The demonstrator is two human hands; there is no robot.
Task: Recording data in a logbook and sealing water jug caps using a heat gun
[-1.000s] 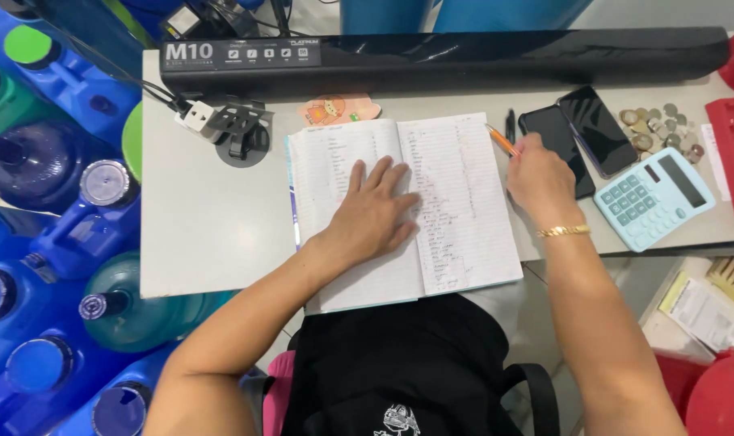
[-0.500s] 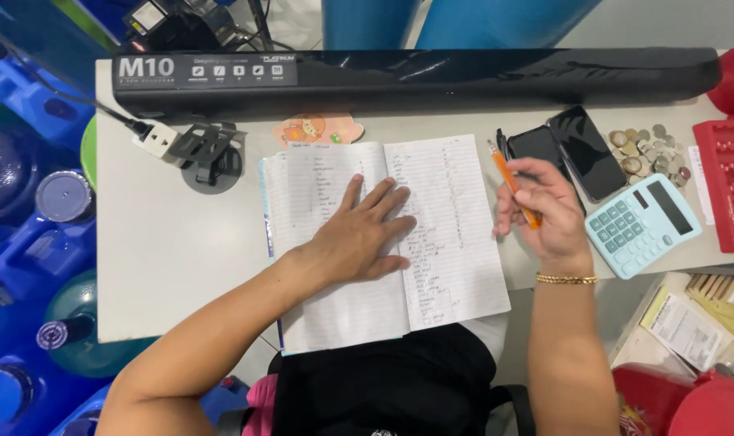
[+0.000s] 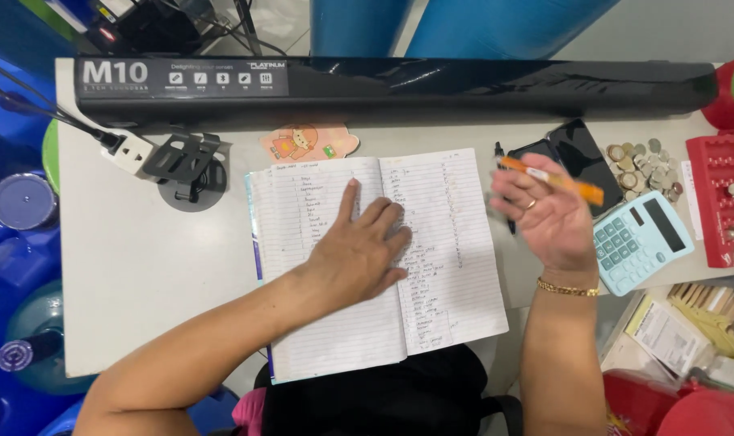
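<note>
Open notebook point(image 3: 431, 266) lying flat on the white table point(image 3: 140, 274); left hand point(image 3: 359, 254) spread palm-down across its centre fold. Right hand point(image 3: 548, 214), raised just right of the notebook, grips an orange pen point(image 3: 548, 179). Further right of the notebook: pale blue calculator point(image 3: 641, 241)

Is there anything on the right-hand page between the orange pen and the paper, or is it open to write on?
Nothing visible lies there. The right hand holds the orange pen beside the notebook; the left hand presses near the spine.
</note>
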